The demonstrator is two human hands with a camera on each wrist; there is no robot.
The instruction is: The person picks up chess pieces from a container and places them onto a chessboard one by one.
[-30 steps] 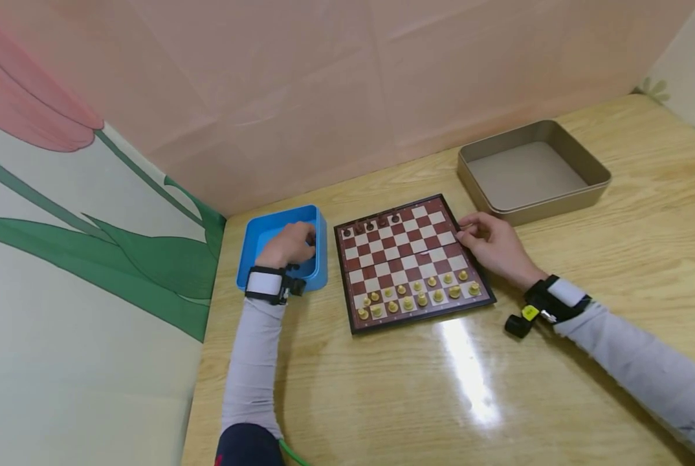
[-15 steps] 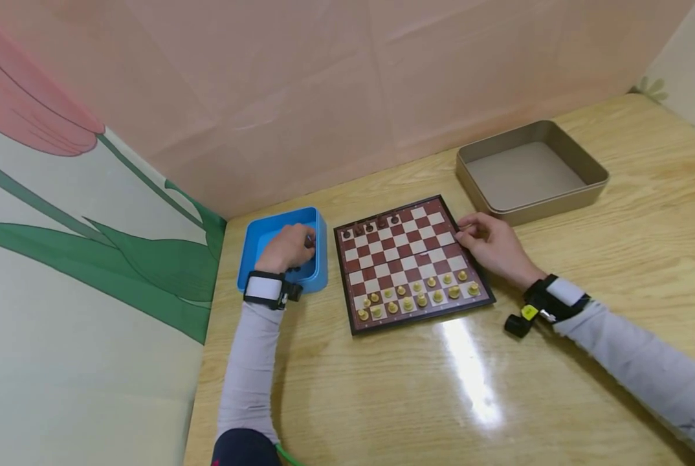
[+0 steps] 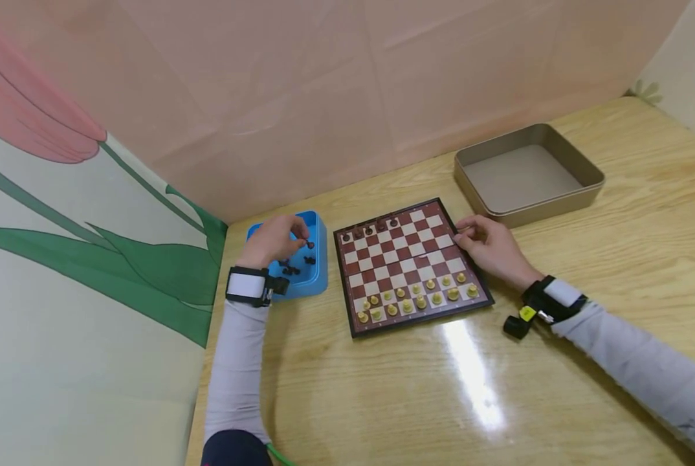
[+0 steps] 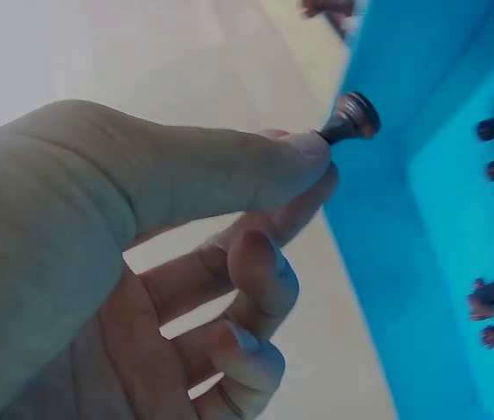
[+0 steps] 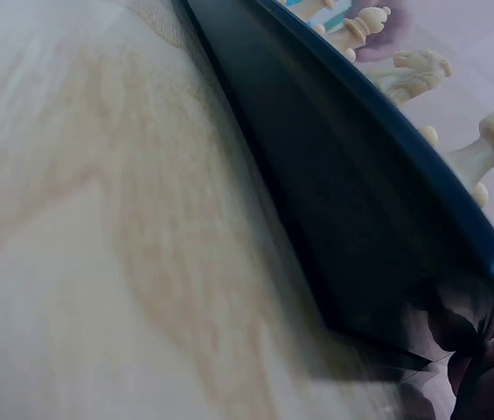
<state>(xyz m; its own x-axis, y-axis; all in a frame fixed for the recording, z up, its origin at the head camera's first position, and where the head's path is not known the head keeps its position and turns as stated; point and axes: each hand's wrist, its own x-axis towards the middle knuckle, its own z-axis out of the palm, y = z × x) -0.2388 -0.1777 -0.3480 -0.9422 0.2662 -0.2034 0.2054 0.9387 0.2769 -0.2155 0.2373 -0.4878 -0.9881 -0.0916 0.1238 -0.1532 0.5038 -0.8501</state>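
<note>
My left hand (image 3: 273,241) pinches a small dark chess piece (image 3: 310,245) between thumb and forefinger, over the blue box (image 3: 322,264). In the left wrist view the piece (image 4: 352,118) sticks out beyond the fingertips, its round base outward. More dark pieces (image 3: 290,269) lie loose in the box. Fingers curled, my right hand (image 3: 492,246) holds the right edge of the chessboard (image 3: 400,262). Several dark pieces (image 3: 369,230) stand in the far row from its left corner. Two rows of light yellowish pieces (image 3: 420,301) line the near side.
A brown, open-topped box (image 3: 530,175) stands behind my right hand, close to the pink-covered wall (image 3: 324,97). The blue box sits left of the board on the wooden table (image 3: 382,388), near the painted side wall (image 3: 91,362).
My left hand has risen out of the blue box and shifted slightly left, with a dark chess piece now showing at its fingertips. My right hand stays at the board's edge.
</note>
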